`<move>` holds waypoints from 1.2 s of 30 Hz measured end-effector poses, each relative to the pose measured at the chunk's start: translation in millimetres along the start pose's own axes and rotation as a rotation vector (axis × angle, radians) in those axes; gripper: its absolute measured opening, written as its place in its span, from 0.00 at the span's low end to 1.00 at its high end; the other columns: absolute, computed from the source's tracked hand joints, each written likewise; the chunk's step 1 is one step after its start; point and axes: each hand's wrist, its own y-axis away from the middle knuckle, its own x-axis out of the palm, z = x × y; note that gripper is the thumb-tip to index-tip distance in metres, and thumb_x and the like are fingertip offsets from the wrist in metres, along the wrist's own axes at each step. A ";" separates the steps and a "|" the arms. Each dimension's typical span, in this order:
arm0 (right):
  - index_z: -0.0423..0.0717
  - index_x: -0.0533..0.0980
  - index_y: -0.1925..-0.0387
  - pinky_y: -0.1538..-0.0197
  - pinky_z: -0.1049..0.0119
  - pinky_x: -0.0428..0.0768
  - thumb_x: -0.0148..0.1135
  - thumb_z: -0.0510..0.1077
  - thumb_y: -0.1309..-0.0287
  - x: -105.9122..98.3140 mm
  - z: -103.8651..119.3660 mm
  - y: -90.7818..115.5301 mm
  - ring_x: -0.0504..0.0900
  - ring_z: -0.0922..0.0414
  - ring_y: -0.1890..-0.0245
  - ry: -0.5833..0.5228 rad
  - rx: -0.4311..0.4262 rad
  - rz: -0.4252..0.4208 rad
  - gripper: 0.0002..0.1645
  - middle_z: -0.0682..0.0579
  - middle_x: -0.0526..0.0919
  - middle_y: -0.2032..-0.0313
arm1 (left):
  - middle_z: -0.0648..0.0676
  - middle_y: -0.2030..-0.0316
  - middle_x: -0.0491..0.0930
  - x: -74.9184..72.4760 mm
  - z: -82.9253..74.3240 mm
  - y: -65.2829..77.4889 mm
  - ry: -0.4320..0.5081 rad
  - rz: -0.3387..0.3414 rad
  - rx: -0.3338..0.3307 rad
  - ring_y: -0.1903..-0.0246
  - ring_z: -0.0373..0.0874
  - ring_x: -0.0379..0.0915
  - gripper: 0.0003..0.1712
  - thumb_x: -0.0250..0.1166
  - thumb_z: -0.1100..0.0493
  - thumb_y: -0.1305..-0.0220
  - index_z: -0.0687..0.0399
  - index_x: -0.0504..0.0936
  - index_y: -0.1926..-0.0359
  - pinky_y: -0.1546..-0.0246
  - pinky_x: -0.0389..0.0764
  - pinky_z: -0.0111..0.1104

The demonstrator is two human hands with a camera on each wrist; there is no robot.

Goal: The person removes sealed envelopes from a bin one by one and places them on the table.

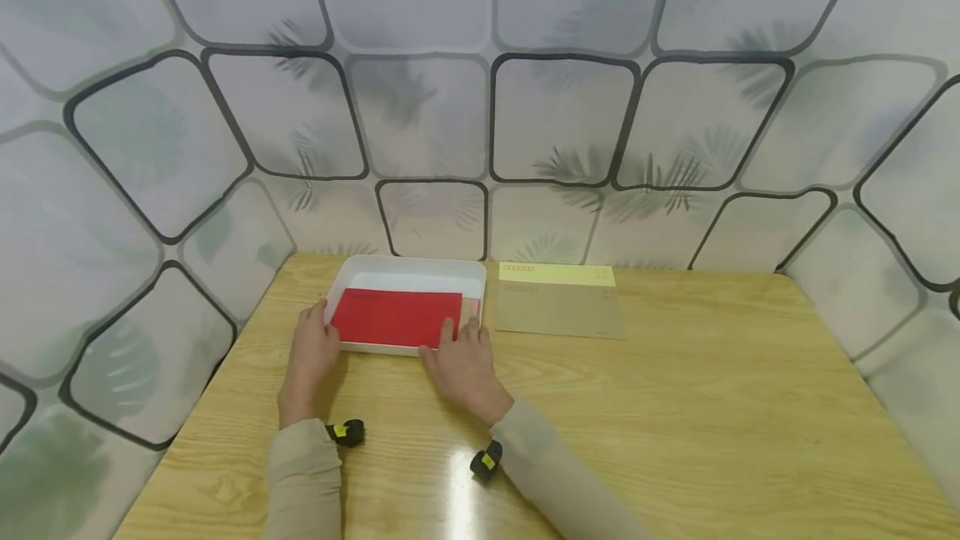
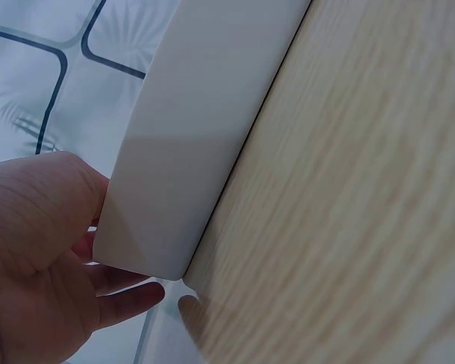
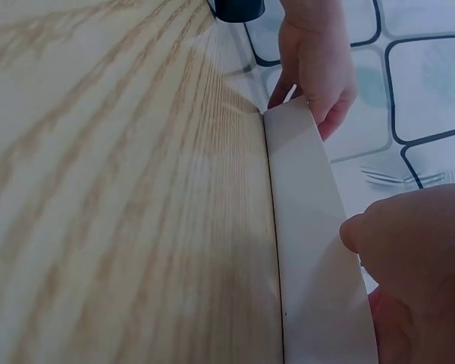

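A white tray (image 1: 408,267) holds a red envelope (image 1: 397,319), with a strip of beige and pink paper (image 1: 470,307) showing at its right. My left hand (image 1: 311,357) grips the tray's front left corner, its thumb over the rim at the envelope's edge and its fingers along the outer left wall; the left wrist view shows these fingers around the tray's end (image 2: 167,189). My right hand (image 1: 465,369) lies over the front right of the tray. Its straight fingers touch the red envelope's right end and the paper strip, with the thumb (image 3: 353,233) at the front rim.
Right of the tray, a brown envelope (image 1: 558,311) lies overlapping a yellow envelope (image 1: 558,273) on the wooden table (image 1: 712,407). Patterned curtain-like walls (image 1: 562,123) enclose the table at the back and sides. Both wrists wear small black cameras.
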 end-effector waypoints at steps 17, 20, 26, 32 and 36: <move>0.36 0.70 0.36 0.29 0.50 0.62 0.34 0.66 0.26 -11.8 5.2 -9.9 0.65 0.38 0.32 0.084 -0.023 0.011 0.42 0.36 0.78 0.40 | 0.75 0.30 0.53 -1.8 -1.7 0.4 0.017 0.009 -0.005 0.29 0.68 0.50 0.32 0.41 0.66 0.27 0.72 0.48 0.25 0.30 0.55 0.56; 0.36 0.69 0.36 0.30 0.50 0.62 0.36 0.66 0.26 -13.6 5.9 -12.0 0.67 0.37 0.33 0.069 -0.001 0.011 0.41 0.36 0.81 0.45 | 0.75 0.29 0.52 -1.5 -0.5 0.1 0.027 0.018 -0.016 0.29 0.68 0.50 0.33 0.41 0.66 0.27 0.71 0.47 0.25 0.30 0.56 0.56; 0.39 0.72 0.43 0.32 0.48 0.63 0.40 0.65 0.28 -11.8 7.6 -11.5 0.72 0.40 0.40 0.053 0.018 -0.008 0.35 0.39 0.85 0.55 | 0.74 0.29 0.52 -1.7 -0.6 -0.3 0.036 0.020 -0.028 0.28 0.67 0.49 0.33 0.41 0.66 0.27 0.70 0.47 0.25 0.30 0.55 0.56; 0.41 0.73 0.46 0.33 0.46 0.64 0.41 0.66 0.28 -10.9 9.2 -10.5 0.75 0.44 0.44 0.013 0.024 -0.031 0.34 0.41 0.84 0.58 | 0.74 0.29 0.52 -1.7 -2.7 1.1 0.033 0.014 -0.031 0.29 0.67 0.50 0.33 0.42 0.66 0.27 0.70 0.47 0.25 0.30 0.56 0.56; 0.40 0.71 0.43 0.31 0.45 0.61 0.41 0.66 0.28 -11.5 9.5 -10.3 0.72 0.42 0.41 -0.005 0.034 -0.020 0.35 0.39 0.83 0.53 | 0.75 0.30 0.52 -0.6 -3.0 3.1 0.036 0.010 -0.025 0.29 0.68 0.51 0.33 0.42 0.65 0.27 0.70 0.47 0.25 0.31 0.57 0.56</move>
